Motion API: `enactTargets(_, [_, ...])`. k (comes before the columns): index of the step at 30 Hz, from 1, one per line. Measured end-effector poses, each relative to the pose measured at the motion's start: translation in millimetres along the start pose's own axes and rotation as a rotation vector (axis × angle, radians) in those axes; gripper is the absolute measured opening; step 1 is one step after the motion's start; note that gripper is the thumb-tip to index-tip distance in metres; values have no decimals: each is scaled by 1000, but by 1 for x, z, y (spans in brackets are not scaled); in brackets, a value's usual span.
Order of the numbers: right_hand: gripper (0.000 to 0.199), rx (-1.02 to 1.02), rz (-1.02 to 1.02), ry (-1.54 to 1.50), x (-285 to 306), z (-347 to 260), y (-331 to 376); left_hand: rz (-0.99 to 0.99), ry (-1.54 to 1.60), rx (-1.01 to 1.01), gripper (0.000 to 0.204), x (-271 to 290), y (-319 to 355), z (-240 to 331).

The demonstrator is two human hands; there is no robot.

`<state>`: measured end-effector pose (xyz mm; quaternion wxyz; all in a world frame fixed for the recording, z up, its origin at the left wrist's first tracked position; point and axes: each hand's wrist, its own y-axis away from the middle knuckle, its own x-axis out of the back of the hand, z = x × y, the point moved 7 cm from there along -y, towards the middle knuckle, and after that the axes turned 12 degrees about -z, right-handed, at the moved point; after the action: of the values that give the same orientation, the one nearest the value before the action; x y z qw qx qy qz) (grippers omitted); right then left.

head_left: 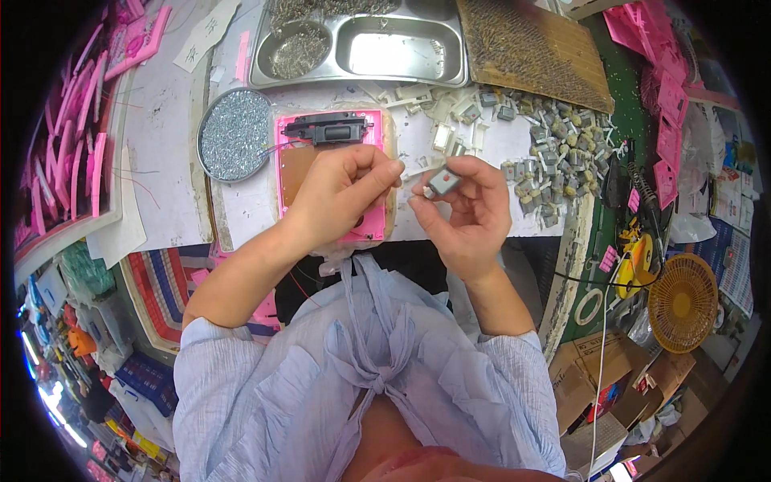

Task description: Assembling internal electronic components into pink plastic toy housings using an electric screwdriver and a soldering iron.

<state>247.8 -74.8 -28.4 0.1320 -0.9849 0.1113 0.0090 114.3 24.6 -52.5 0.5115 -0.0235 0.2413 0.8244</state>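
Right hand pinches small grey block, left fingertips closed just beside it

Part: small grey, metallic-looking box-shaped block [443,185], rounded edges, reddish spot on the face toward the camera, pale piece at its lower-left end. Tilted, not square to the table. Too small to read finer detail.

Position: off the white worktable [177,205], at the fingertips of the right hand [475,215]. Thumb below and left of the block, forefinger curled along its upper right; remaining fingers bent behind. Grip is a pinch.

Left hand [341,191]: thumb and forefinger pressed together, just left of the block, apart from it. Cannot tell if anything thin sits between them. Hand is over a bright pink plastic shell [371,230] with a brown panel [295,170] inside. Black rectangular plastic module [329,128] lies across the shell's far end, thin wires off its left side.

Around: loose pile of similar grey blocks [562,145] right of the right hand; white plastic pieces [443,138] beyond the held block; round dish [200,145] of small silvery parts left of the shell; silver metal compartment tray [385,52] at the far side.
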Motion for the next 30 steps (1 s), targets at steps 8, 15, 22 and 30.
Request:
enactTargets(8, [56,-8,136,-29,50,-3,1,192,-892,-502,18,14,-100,91])
enactTargets(15, [56,4,181,30,60,-8,14,98,-1339,-851,18,-23,-163,93])
enactTargets(22, [56,-32,225,31,70,-10,19,95,-1180,-593,19,-27,-111,113])
enactTargets(30, [47,62,-109,166,28,-14,13,-352,90,184,16,-36,-14,10])
